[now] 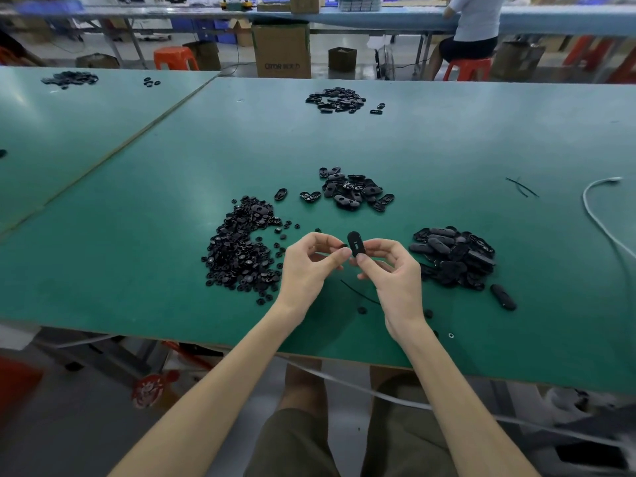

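Above the green table (pixel 447 149) my right hand (pixel 392 273) pinches a black oval plastic shell (pixel 356 243), held upright between thumb and fingers. My left hand (pixel 309 266) is right beside it, its fingertips pinching a small black round piece (pixel 344 245) that touches the shell's left edge. Left of my hands lies a heap of small black round pieces (pixel 241 246). A pile of black oval shells (pixel 454 256) sits to the right, and another pile of oval shells (pixel 354 191) lies just beyond my hands.
A further pile of black parts (pixel 335 99) lies near the far edge. A white cable (pixel 595 208) curves along the table's right side. A thin black strip (pixel 359 292) lies under my hands. A seated person (pixel 471 32) works at the far bench, among cardboard boxes (pixel 282 49) and orange stools (pixel 173 58).
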The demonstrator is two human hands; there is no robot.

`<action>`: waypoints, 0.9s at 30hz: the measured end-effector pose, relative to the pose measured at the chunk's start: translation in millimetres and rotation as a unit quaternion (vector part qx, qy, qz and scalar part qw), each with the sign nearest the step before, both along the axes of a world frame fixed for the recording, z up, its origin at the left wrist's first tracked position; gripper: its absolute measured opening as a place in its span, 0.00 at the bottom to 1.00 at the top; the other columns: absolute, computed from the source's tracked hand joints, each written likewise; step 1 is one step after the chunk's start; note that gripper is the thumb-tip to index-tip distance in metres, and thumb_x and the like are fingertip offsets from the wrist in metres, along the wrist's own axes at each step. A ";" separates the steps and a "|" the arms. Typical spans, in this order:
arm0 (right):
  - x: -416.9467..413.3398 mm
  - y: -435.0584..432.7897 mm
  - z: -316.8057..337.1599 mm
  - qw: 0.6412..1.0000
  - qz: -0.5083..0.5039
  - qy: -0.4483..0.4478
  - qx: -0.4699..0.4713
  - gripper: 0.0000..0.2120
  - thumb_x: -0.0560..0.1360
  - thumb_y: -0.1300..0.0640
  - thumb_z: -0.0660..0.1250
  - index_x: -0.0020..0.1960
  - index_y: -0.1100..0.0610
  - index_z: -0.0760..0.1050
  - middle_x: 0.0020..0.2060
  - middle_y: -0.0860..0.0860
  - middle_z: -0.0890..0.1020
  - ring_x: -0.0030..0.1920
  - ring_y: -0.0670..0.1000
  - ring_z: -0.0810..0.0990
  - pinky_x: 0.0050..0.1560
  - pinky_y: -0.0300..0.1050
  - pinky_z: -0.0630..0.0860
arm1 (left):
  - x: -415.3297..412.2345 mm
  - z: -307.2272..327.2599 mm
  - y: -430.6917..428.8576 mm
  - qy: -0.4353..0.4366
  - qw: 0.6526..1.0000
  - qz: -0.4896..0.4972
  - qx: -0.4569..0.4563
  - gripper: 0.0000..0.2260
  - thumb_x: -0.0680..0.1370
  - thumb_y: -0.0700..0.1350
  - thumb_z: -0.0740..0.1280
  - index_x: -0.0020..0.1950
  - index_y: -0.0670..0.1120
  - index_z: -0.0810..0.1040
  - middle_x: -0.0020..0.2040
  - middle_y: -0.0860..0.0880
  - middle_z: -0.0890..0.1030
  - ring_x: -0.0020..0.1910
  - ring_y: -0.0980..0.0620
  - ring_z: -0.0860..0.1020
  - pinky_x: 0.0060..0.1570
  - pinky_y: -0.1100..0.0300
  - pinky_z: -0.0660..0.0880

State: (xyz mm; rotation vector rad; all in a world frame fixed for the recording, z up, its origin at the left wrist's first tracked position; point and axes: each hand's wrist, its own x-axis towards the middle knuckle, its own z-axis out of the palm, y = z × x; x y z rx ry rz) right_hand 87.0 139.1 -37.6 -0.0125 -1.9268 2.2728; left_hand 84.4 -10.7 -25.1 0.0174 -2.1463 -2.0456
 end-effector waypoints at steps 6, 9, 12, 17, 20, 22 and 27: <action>-0.8 -1.1 0.1 1.000 0.008 -0.001 0.010 0.07 0.77 0.66 0.75 0.51 0.57 0.81 0.46 0.51 0.87 0.47 0.51 0.88 0.41 0.41 0.82 | 0.5 -3.9 4.8 0.026 0.999 0.023 -0.033 0.08 0.74 0.41 0.79 0.47 0.41 0.82 0.42 0.47 0.86 0.37 0.49 0.83 0.41 0.61 0.80; -0.4 -0.7 0.0 1.000 0.016 0.000 0.014 0.07 0.76 0.66 0.76 0.51 0.58 0.81 0.46 0.52 0.87 0.47 0.52 0.88 0.41 0.41 0.82 | 0.4 -4.9 5.4 0.024 0.999 0.027 -0.041 0.10 0.73 0.42 0.79 0.46 0.41 0.80 0.41 0.48 0.86 0.37 0.46 0.83 0.41 0.57 0.81; 0.2 -0.4 -0.2 1.000 0.023 0.002 0.018 0.06 0.76 0.65 0.76 0.51 0.59 0.81 0.46 0.52 0.88 0.47 0.52 0.88 0.40 0.40 0.82 | 0.7 -6.3 5.1 0.024 0.999 0.024 -0.034 0.11 0.73 0.42 0.79 0.44 0.41 0.79 0.41 0.48 0.86 0.36 0.47 0.83 0.40 0.60 0.79; 0.1 -0.5 -0.2 0.999 0.030 0.001 0.019 0.06 0.76 0.66 0.76 0.51 0.59 0.81 0.46 0.51 0.88 0.48 0.52 0.88 0.41 0.40 0.82 | -0.2 -7.2 4.5 0.022 0.999 0.020 -0.031 0.11 0.73 0.42 0.79 0.43 0.42 0.78 0.41 0.46 0.86 0.38 0.42 0.84 0.40 0.58 0.80; 0.7 -0.7 0.3 0.999 0.040 0.003 0.020 0.06 0.76 0.66 0.75 0.50 0.58 0.82 0.46 0.51 0.88 0.48 0.52 0.88 0.41 0.40 0.82 | -0.1 -7.0 3.2 0.022 1.000 0.011 -0.013 0.10 0.73 0.41 0.79 0.42 0.43 0.78 0.41 0.44 0.86 0.36 0.44 0.84 0.40 0.59 0.79; 1.6 -0.5 0.7 0.999 0.048 0.004 0.022 0.06 0.76 0.66 0.75 0.50 0.57 0.82 0.46 0.50 0.88 0.48 0.52 0.88 0.41 0.40 0.82 | 0.6 -7.7 3.0 0.024 1.000 0.005 -0.003 0.10 0.73 0.40 0.79 0.42 0.42 0.78 0.40 0.44 0.86 0.36 0.46 0.83 0.40 0.60 0.79; 2.4 0.0 1.8 0.998 0.055 0.007 0.020 0.07 0.76 0.67 0.75 0.49 0.57 0.81 0.45 0.50 0.88 0.48 0.51 0.88 0.41 0.40 0.82 | 0.0 -9.3 2.6 0.023 1.000 0.007 -0.003 0.11 0.73 0.42 0.79 0.43 0.42 0.77 0.40 0.45 0.85 0.36 0.48 0.83 0.40 0.60 0.79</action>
